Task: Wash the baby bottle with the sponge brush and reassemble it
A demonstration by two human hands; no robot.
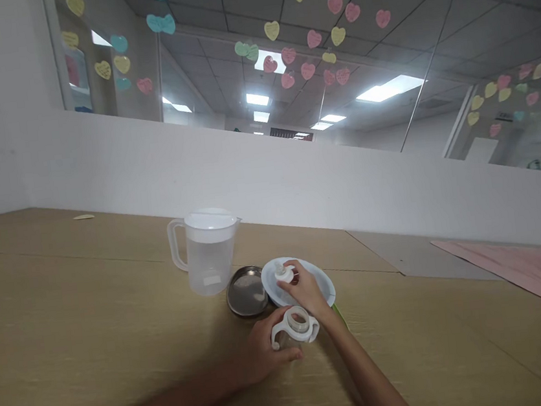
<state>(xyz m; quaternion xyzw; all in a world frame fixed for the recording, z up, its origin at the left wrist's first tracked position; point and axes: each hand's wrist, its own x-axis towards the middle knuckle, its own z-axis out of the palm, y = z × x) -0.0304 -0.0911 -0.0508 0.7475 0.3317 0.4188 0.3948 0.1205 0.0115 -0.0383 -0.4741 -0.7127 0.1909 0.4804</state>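
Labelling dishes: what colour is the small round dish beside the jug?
Silvery metal dish, head view.

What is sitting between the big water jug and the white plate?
In the head view, a small round metal dish sits on the table between the clear water jug and the white plate, close beside both.
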